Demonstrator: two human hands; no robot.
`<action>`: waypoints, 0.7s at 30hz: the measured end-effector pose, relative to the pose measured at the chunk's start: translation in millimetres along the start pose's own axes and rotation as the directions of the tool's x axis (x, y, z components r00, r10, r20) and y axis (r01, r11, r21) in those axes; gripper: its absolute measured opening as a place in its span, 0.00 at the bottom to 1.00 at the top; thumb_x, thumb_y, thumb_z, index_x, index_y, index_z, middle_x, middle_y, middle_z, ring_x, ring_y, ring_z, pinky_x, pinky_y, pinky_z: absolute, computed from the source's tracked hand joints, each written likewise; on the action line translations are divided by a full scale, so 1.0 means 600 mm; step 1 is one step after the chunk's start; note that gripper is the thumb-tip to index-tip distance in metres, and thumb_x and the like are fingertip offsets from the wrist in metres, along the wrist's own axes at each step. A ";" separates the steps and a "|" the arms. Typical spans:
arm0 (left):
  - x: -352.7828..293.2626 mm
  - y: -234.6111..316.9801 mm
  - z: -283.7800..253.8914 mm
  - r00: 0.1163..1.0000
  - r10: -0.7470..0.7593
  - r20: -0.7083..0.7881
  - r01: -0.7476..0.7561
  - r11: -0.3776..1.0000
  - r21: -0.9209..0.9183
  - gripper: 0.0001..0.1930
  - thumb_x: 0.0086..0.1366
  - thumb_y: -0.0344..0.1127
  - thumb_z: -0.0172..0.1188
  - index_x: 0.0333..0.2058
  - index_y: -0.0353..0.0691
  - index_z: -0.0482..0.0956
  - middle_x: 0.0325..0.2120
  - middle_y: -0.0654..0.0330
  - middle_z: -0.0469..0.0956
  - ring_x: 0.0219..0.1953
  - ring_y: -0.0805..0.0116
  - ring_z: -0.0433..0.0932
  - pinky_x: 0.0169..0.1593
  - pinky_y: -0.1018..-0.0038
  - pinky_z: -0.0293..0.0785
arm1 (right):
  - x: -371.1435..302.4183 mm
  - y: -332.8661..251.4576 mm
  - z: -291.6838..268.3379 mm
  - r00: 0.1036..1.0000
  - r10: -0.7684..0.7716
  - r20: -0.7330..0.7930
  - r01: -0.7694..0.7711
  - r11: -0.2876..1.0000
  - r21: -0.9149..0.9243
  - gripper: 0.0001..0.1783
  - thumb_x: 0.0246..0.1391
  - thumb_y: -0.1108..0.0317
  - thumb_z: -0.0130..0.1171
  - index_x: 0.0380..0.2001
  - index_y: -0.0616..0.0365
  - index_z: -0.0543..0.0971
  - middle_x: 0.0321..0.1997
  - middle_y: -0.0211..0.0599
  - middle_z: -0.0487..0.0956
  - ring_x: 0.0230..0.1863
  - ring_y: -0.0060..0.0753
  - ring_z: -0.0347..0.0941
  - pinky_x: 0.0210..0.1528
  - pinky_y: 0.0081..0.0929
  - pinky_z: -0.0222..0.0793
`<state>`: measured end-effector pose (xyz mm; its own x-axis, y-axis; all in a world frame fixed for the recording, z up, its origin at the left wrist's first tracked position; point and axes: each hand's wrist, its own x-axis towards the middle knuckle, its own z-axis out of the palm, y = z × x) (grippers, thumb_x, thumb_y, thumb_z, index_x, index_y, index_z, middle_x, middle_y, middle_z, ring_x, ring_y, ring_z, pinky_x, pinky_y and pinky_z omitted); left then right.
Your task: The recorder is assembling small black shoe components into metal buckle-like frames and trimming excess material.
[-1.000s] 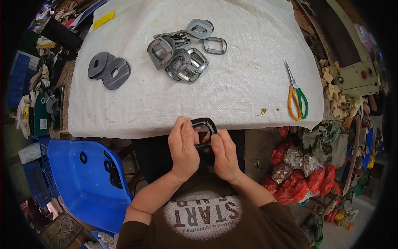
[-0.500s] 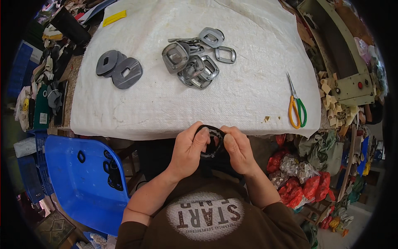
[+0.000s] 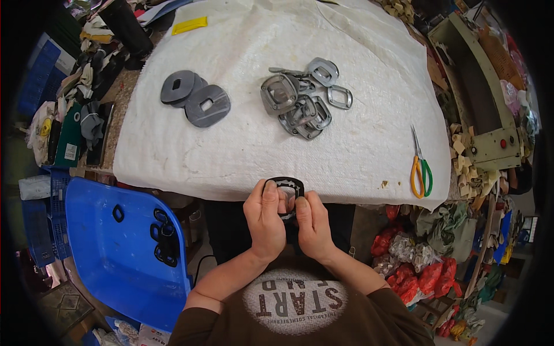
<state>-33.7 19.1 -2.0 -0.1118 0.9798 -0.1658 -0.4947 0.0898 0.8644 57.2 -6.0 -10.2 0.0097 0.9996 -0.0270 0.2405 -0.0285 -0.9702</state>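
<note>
At the table's near edge, both hands hold a black ring-shaped frame (image 3: 292,180) with rounded corners and a lighter inner edge. My left hand (image 3: 265,225) is closed on its left side, thumb pressed against the rim. My right hand (image 3: 314,228) pinches its lower right side, thumb and fingers together. Fingers partly cover the ring's lower part. Farther out lies a heap of grey rounded frames (image 3: 310,115), some overlapping. Left of it are several flat grey rounded pads (image 3: 209,115), each with a slot in the middle.
Scissors (image 3: 422,170) with one orange and one green handle lie on the white sheet (image 3: 248,155) at right. A blue basin (image 3: 115,277) stands lower left, with several black rings (image 3: 165,255) inside. Red bags (image 3: 430,277) fill the lower right. A machine frame (image 3: 493,144) borders the table.
My hands have come closer together and the black frame has turned, showing more of its opening. The whole view has shifted, so the table's things appear farther right and slightly lower.
</note>
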 end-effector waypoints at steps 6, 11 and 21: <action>0.014 0.007 -0.024 0.997 0.062 -0.042 -0.063 0.998 -0.028 0.16 0.67 0.37 0.40 0.20 0.38 0.59 0.14 0.68 0.58 0.19 0.79 0.56 0.24 0.79 0.58 | 0.014 -0.028 0.022 0.999 0.012 0.048 -0.022 0.980 0.200 0.09 0.59 0.67 0.40 0.30 0.63 0.65 0.24 0.31 0.66 0.24 0.22 0.59 0.27 0.23 0.58; 0.008 0.017 -0.022 0.986 0.136 -0.101 -0.144 0.986 -0.082 0.13 0.67 0.35 0.39 0.22 0.37 0.58 0.15 0.67 0.59 0.19 0.79 0.57 0.26 0.79 0.60 | 0.019 -0.022 0.021 0.972 0.087 0.217 -0.151 0.942 0.299 0.10 0.60 0.67 0.40 0.31 0.63 0.66 0.25 0.29 0.64 0.26 0.20 0.58 0.28 0.22 0.58; 0.019 0.022 -0.105 0.959 0.184 -0.216 -0.133 0.964 0.228 0.08 0.64 0.37 0.47 0.31 0.37 0.66 0.19 0.68 0.66 0.22 0.82 0.63 0.23 0.85 0.62 | 0.074 -0.022 0.039 0.945 -0.119 0.303 0.076 0.986 0.151 0.13 0.59 0.64 0.42 0.40 0.63 0.69 0.24 0.31 0.67 0.26 0.22 0.63 0.31 0.20 0.62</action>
<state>-95.9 19.9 -22.7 -0.3841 0.9176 -0.1028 -0.2653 -0.0031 0.9641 31.7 38.7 -4.5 -0.3136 0.9494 0.0174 0.0917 0.0485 -0.9946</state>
